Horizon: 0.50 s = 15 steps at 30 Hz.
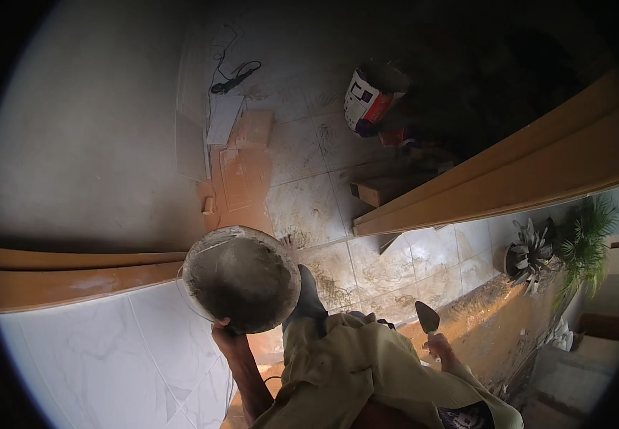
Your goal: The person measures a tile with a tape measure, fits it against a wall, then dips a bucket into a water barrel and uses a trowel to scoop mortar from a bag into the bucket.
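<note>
A round bucket (pixel 241 275) with a crusted, mortar-stained rim hangs at my left side, its dark inside facing up. My left hand (pixel 225 330) grips its near edge, fingers partly hidden against the wall of the bucket. A thin wire handle loops at the bucket's left. Out to the right, my right hand (pixel 439 348) is wrapped round the handle of a pointing trowel (pixel 427 317), whose small dark blade points up and away from me. What lies in the bottom of the bucket is too dark to make out.
Wooden door frames (pixel 502 154) stand to the right and left (pixel 87 282). On the dirty tiles are a printed white bucket (pixel 370 104), a corded tool (pixel 234 82), and cardboard (pixel 252 129). Potted plants (pixel 531 250) stand at the right, beside a wet, muddy strip (pixel 495 322).
</note>
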Each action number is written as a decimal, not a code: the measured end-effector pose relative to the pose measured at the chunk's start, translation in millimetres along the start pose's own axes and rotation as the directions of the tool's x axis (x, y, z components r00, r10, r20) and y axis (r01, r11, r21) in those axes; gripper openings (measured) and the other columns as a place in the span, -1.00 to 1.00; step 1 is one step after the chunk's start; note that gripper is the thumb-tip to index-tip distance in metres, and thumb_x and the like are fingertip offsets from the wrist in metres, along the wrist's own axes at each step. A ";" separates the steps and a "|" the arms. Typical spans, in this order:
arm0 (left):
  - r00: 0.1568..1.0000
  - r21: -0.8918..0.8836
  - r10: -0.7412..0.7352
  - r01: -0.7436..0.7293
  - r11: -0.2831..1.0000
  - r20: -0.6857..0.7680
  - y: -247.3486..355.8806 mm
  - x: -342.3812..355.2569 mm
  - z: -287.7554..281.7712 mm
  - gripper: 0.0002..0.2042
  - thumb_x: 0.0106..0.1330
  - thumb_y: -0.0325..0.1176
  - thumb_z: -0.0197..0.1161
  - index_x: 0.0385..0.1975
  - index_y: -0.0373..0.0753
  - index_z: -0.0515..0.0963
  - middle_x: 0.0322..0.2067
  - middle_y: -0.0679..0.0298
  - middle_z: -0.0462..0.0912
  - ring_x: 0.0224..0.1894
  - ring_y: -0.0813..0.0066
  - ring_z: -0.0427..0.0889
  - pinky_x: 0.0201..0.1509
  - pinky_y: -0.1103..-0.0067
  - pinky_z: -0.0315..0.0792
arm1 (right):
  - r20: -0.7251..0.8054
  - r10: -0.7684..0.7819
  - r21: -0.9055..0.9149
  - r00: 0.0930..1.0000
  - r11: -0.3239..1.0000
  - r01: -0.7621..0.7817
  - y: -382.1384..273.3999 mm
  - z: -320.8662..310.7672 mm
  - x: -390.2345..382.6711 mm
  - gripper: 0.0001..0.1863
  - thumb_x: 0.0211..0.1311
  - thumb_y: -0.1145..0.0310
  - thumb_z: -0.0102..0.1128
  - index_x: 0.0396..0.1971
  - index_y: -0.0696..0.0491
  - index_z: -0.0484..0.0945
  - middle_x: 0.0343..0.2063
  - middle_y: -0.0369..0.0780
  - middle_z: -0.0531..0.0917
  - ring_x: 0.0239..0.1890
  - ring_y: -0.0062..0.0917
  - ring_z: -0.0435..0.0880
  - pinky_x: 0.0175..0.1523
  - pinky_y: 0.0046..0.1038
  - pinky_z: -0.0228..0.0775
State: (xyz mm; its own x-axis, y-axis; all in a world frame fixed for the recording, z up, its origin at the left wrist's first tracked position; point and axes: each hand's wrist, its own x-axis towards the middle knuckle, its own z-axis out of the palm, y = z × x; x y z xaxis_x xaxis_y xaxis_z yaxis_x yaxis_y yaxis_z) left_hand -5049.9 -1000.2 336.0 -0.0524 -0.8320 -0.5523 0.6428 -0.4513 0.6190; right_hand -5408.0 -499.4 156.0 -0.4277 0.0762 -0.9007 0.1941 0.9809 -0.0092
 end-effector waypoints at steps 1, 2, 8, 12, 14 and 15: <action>0.996 -0.037 -0.080 0.082 0.996 0.043 9.7 19.5 15.1 -0.40 -0.15 -0.55 0.03 0.06 -0.51 0.37 0.04 -0.01 0.49 0.12 0.06 0.46 0.31 0.23 0.29 | 0.044 -0.121 -0.109 0.992 0.986 0.125 1.7 8.1 14.9 -0.72 -0.20 0.38 0.43 -0.52 0.25 0.58 -0.62 -0.08 0.64 -0.62 -0.42 0.67 -0.52 -0.37 0.53; 0.994 -0.006 -0.100 0.101 0.995 0.045 18.8 38.7 31.2 -0.40 -0.15 -0.55 0.03 0.06 -0.51 0.37 0.04 -0.01 0.49 0.12 0.06 0.46 0.31 0.23 0.29 | 0.048 -0.022 -0.082 0.999 0.996 0.026 -32.8 12.0 -6.2 -0.70 -0.21 0.37 0.42 -0.49 0.25 0.57 -0.62 -0.07 0.64 -0.62 -0.40 0.67 -0.53 -0.37 0.52; 0.992 0.294 -0.057 0.021 0.956 0.113 65.2 140.1 166.5 -0.37 -0.13 -0.52 0.07 0.11 -0.50 0.33 0.05 -0.03 0.48 0.13 0.07 0.46 0.31 0.23 0.29 | 0.149 0.055 0.110 0.987 0.991 -0.071 -177.5 11.4 -105.6 -0.70 -0.19 0.35 0.37 -0.46 0.25 0.56 -0.63 -0.08 0.63 -0.63 -0.38 0.64 -0.55 -0.36 0.48; 0.965 0.382 -0.128 0.032 0.924 0.229 80.4 209.4 226.8 -0.33 -0.13 -0.41 0.12 0.12 -0.51 0.31 0.07 -0.04 0.45 0.12 0.04 0.45 0.28 0.25 0.31 | 0.140 0.082 0.224 0.987 0.968 -0.112 -230.1 33.1 -125.0 -0.76 -0.16 0.36 0.31 -0.53 0.24 0.55 -0.68 -0.09 0.61 -0.64 -0.39 0.63 -0.56 -0.35 0.47; 0.972 0.657 -0.093 -0.072 0.750 0.214 85.0 245.6 238.1 -0.32 -0.14 -0.39 0.14 0.12 -0.52 0.31 0.09 -0.04 0.43 0.12 0.04 0.44 0.28 0.24 0.30 | 0.191 0.132 0.237 0.973 0.955 -0.176 -251.3 48.1 -138.4 -0.76 -0.15 0.35 0.29 -0.52 0.21 0.56 -0.67 -0.10 0.61 -0.64 -0.38 0.63 -0.57 -0.35 0.46; 0.972 0.718 -0.096 -0.090 0.690 0.214 83.2 255.5 257.9 -0.31 -0.15 -0.38 0.15 0.12 -0.53 0.31 0.10 -0.05 0.42 0.13 0.04 0.43 0.28 0.24 0.29 | 0.203 0.089 0.236 0.975 0.962 -0.137 -261.6 52.6 -137.3 -0.77 -0.14 0.33 0.28 -0.52 0.20 0.56 -0.66 -0.11 0.62 -0.64 -0.39 0.63 -0.57 -0.36 0.46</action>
State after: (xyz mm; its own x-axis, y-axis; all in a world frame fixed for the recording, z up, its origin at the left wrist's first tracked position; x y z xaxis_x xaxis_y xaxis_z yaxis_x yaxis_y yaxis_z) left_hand -5206.9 -1333.5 390.4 -0.2765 -0.8344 -0.4768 -0.1002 -0.4684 0.8778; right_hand -5353.5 -775.9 259.2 -0.2208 0.1258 -0.9672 0.4541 0.8909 0.0122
